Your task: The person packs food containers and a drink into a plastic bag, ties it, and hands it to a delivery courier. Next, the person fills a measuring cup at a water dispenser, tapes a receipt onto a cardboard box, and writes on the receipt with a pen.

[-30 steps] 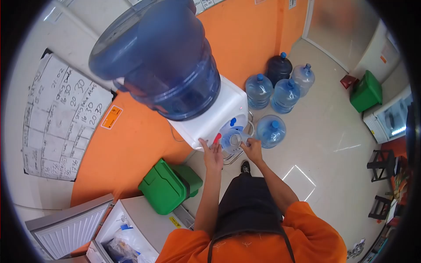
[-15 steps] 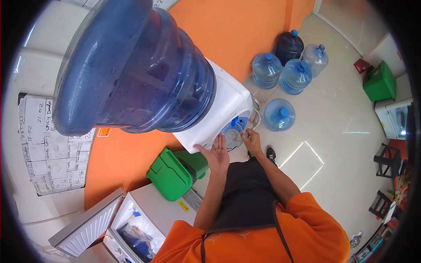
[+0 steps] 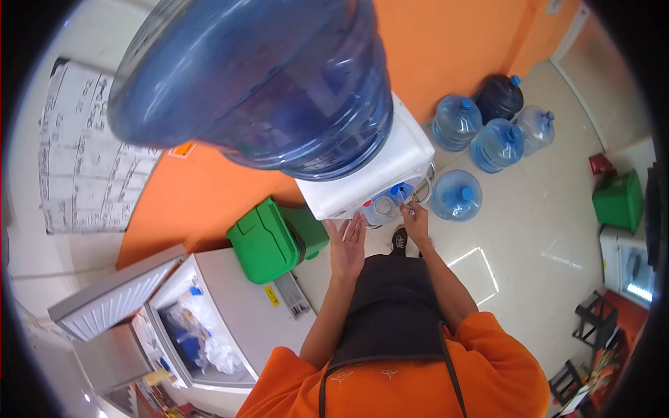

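Observation:
A white water dispenser with a big blue bottle upside down on it stands before me. Its front has a blue tap and a red one. A clear container is at the dispenser's front, under the taps. My left hand lies against the dispenser's lower front edge, fingers spread, holding nothing. My right hand is closed beside the clear container, near the blue tap; its fingertips pinch what looks like the container's handle.
Several large water bottles stand on the floor to the right. A green bin and an open chest freezer with plastic bags are at the left. Another green bin and black stools are at the far right.
My view has shifted. My left hand has moved off the red tap area to the dispenser's edge, its fingers spread. My right hand stays beside the clear container.

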`<state>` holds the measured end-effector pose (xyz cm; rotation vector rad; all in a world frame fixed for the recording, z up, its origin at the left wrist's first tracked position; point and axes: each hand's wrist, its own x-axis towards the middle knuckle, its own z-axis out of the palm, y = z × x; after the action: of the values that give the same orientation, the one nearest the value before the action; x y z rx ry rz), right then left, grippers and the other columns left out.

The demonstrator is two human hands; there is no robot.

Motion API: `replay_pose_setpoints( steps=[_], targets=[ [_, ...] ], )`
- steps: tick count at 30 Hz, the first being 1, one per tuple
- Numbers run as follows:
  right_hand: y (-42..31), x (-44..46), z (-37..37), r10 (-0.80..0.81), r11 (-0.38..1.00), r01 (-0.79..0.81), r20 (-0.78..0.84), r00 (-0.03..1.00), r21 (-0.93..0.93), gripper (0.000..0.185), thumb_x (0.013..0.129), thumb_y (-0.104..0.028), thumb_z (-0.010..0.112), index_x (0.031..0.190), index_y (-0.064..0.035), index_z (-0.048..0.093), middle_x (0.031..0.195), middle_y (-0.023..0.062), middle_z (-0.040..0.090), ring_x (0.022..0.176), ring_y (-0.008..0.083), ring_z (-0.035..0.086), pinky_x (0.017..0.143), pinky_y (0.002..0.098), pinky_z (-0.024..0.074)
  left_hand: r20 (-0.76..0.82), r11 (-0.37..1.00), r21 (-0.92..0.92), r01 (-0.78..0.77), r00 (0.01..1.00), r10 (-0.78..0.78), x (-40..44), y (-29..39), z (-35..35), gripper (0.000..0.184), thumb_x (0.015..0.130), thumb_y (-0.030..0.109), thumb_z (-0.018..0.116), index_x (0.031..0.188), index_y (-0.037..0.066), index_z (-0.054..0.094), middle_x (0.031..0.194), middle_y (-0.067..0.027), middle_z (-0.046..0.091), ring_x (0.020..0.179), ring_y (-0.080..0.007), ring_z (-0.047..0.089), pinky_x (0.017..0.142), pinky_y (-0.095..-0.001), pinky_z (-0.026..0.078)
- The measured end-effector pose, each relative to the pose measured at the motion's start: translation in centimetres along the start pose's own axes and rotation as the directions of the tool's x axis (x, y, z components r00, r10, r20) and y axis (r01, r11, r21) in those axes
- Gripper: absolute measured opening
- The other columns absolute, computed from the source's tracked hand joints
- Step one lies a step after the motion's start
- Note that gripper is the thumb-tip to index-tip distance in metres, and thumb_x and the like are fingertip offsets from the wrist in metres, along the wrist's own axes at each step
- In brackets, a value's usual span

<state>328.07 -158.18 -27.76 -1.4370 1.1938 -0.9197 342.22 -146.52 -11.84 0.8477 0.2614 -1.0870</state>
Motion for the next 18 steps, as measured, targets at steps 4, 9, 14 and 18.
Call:
replay_pose_setpoints(
  steps=[4, 9, 14, 18],
  targets=[
    [3.4, -0.8, 0.8, -0.134, 0.991, 0.133, -0.161, 0.978, -0.019, 0.018, 0.091, -0.014, 0.069, 0.090, 0.0034, 0.068, 0.079, 0.0134, 0.068, 0.072, 0.0166, 0.060, 0.062, 0.0313, 0.0478, -0.240, 0.992, -0.034, -0.124, 0.964, 0.112, -4.4, 0.8, -6.3, 0.081, 0.098, 0.048, 0.058, 0.147, -0.005, 0.021, 0.144, -0.0240, 0.041, 0.135, -0.0330, 0.044, 0.117, -0.0402, 0.037],
    [10.5, 0.3, 0.0, -0.223, 0.968, 0.224, 0.028, 0.975, -0.112, 0.027, 0.094, -0.015, 0.058, 0.110, 0.0028, 0.071, 0.112, 0.0173, 0.071, 0.104, 0.0307, 0.066, 0.097, 0.0403, 0.0478, -0.523, 0.867, 0.147, -0.475, 0.707, 0.476, -12.7, 6.7, -13.7, 0.054, 0.099, 0.039, 0.061, 0.132, 0.000, 0.042, 0.121, -0.0152, 0.054, 0.113, -0.0268, 0.057, 0.102, -0.0411, 0.049],
    [4.3, 0.6, -0.9, -0.069, 0.961, 0.101, 0.132, 0.989, -0.256, 0.045, 0.104, -0.031, 0.050, 0.121, 0.0084, 0.064, 0.119, 0.0247, 0.067, 0.109, 0.0363, 0.065, 0.096, 0.0412, 0.0488, -0.240, 0.239, 0.788, -0.567, 0.074, 0.968, -23.2, 25.4, -10.2, 0.031, 0.100, 0.030, 0.061, 0.112, 0.002, 0.060, 0.098, -0.0057, 0.064, 0.087, -0.0143, 0.060, 0.079, -0.0309, 0.049],
    [7.4, 2.4, -1.7, -0.119, 0.952, 0.161, 0.171, 0.978, -0.260, 0.050, 0.106, -0.033, 0.043, 0.127, 0.0087, 0.059, 0.127, 0.0247, 0.063, 0.117, 0.0369, 0.061, 0.101, 0.0424, 0.0467, 0.459, -0.485, 0.874, -0.033, -0.277, 0.844, -32.6, 44.0, -6.8, 0.022, 0.092, 0.015, 0.069, 0.104, -0.001, 0.061, 0.093, -0.0135, 0.064, 0.086, -0.0255, 0.063, 0.079, -0.0334, 0.049]
  ],
)
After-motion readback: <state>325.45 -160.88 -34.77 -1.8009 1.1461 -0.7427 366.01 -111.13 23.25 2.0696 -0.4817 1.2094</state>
